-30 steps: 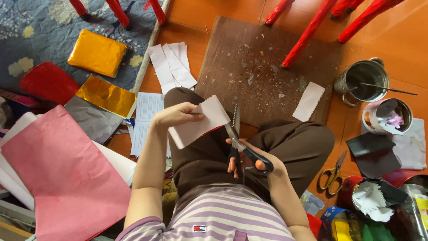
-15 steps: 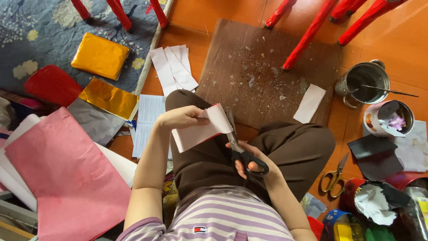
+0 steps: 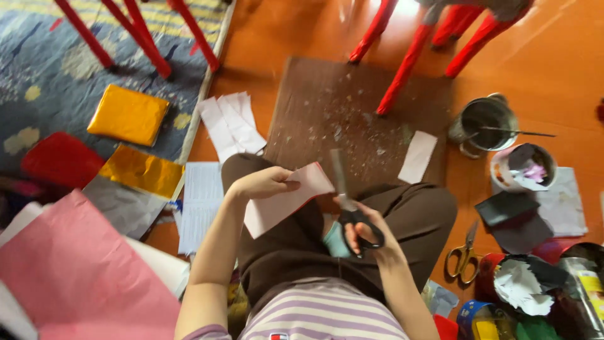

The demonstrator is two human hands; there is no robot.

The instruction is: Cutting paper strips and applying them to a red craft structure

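The left hand (image 3: 261, 184) is pinching a pale pink paper sheet (image 3: 283, 201) by its upper edge, holding it above the lap. Just to the sheet's right, the right hand (image 3: 371, 236) is gripping black-handled scissors (image 3: 349, 204), blades pointing upward beside the paper.

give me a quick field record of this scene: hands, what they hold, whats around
left hand: left hand pinches a pale pink folded paper sheet over the lap
right hand: right hand grips black-handled scissors, blades pointing up beside the sheet's edge
surface: brown cardboard mat on the orange floor, speckled with scraps
left side: large pink paper sheet, gold foil packets, red foil sheet
right side: gold-handled scissors, metal pot with a stick inside, white paper strip
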